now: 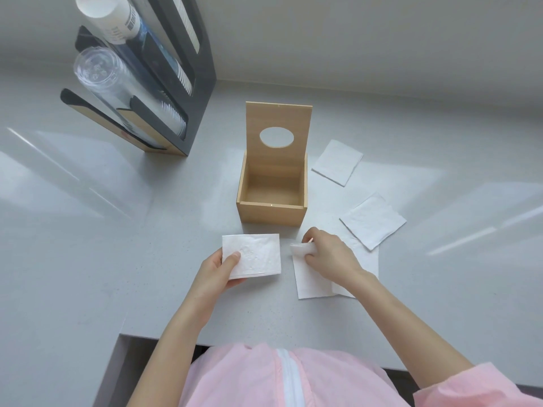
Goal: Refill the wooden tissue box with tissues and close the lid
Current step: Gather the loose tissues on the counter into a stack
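Note:
The wooden tissue box point(271, 211) stands on the pale counter with nothing inside. Its lid point(278, 118), which has an oval hole, is raised upright at the back. My left hand point(219, 267) holds a folded white tissue point(255, 255) just in front of the box, thumb on top. My right hand point(326, 255) pinches the lifted corner of another tissue point(313, 282) lying flat to the right. Two more folded tissues lie on the counter, one point(373, 220) to the right of the box and one point(337, 162) further back.
A dark cup dispenser point(176, 92) with wooden fronts stands at the back left, holding stacks of clear and paper cups. The counter's front edge point(152, 337) runs close to my body. A wall rises behind the box.

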Action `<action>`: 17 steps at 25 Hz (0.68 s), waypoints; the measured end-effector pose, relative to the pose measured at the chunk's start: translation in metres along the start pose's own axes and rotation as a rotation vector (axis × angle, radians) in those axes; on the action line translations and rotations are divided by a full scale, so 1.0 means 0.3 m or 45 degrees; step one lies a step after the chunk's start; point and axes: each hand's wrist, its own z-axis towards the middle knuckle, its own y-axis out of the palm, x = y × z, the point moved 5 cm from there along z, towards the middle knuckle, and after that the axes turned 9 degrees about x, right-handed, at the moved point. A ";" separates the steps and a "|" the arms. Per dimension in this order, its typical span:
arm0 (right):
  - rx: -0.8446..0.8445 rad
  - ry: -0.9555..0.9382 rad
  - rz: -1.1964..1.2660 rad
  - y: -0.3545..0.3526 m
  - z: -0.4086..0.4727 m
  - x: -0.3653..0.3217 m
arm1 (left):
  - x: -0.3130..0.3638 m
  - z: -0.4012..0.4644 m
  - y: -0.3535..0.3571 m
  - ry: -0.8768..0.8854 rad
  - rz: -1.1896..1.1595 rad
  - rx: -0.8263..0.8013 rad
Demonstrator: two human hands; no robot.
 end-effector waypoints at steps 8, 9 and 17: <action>-0.063 0.240 0.978 -0.124 -0.050 -0.019 | -0.019 -0.003 0.004 -0.057 -0.153 -0.038; -0.139 0.252 1.155 -0.131 -0.062 -0.028 | -0.017 -0.003 0.010 -0.074 -0.209 -0.069; -0.438 0.229 1.848 -0.103 -0.124 -0.130 | -0.009 -0.024 0.073 -0.100 -0.254 -0.244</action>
